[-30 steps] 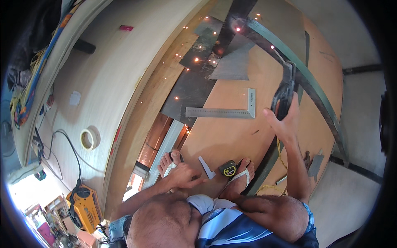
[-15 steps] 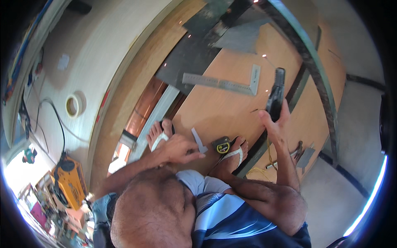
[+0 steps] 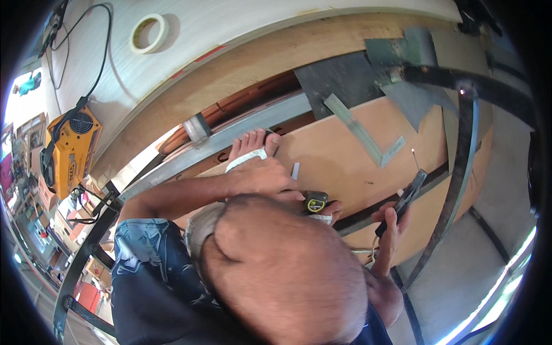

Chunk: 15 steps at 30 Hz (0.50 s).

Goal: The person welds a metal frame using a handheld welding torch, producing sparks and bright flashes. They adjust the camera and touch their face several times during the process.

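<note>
Right hand [image 3: 394,225] is wrapped round the black electrode holder [image 3: 411,191], over on the right, its long axis slanting up and rightward; the thin rod [image 3: 417,162] in it points up and slightly left, and the glowing spot [image 3: 463,92] at the steel bar's [image 3: 461,161] top end sits farther up and right; left hand [image 3: 261,175] is well apart from that, near the tape measure [image 3: 317,201]. Left's blurry, fingers loosely bent, so can't tell if it's gripping anything; the knee [image 3: 287,264] blocks some right forearm, and fingers cover part of the holder's handle.
</note>
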Available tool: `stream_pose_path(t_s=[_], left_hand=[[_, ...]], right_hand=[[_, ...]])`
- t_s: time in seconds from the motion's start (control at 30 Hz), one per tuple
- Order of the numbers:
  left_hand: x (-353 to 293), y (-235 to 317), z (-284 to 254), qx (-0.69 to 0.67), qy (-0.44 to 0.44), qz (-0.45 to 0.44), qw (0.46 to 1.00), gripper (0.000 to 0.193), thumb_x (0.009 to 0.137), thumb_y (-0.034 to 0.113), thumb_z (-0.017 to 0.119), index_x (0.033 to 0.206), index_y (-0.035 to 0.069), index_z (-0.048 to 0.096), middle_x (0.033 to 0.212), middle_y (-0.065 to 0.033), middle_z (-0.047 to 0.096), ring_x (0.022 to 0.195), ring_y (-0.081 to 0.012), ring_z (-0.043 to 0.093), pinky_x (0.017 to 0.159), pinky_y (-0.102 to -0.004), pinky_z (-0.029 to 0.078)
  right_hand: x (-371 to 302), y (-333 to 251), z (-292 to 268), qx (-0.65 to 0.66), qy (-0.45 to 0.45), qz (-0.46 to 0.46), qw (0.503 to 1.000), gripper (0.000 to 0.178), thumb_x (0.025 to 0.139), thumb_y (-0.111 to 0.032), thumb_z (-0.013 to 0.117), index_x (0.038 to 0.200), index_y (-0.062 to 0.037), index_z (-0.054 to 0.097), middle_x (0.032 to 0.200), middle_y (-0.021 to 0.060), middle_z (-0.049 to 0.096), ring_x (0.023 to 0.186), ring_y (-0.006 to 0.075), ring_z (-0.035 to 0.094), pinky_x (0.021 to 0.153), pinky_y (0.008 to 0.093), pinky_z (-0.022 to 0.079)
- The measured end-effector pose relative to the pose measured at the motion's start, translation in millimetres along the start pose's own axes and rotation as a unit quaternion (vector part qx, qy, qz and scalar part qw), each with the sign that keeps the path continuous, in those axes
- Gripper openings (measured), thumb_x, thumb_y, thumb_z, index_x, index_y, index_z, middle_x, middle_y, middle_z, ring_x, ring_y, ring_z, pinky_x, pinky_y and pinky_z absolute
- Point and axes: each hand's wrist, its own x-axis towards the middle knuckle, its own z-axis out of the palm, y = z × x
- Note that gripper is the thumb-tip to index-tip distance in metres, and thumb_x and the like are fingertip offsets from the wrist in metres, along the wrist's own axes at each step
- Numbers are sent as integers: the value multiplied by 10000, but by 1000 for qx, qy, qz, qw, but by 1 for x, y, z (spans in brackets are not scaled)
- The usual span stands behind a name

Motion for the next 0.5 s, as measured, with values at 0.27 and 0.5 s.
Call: stream_pose_path(t_s=[0.27,0.5], left_hand=[[-25,-18,2,-17,87,-8,996,516,1019,655,552,1003,252,875,972,-213,741,1151,-452,629,1085,-608,374],[-19,-30,19,-102,59,31,993,500,1055,592,545,943,209,845,781,-173,739,884,-442,702,1055,-592,414]], right_hand=[[16,-17,9,19,-44,36,998,684,958,-302,791,1489,11,495,859,54,584,514,131,562,417,269,457],[19,-20,19,54,-40,71,995,642,965,-306,792,1437,26,511,806,55,591,515,144,575,431,279,472]])
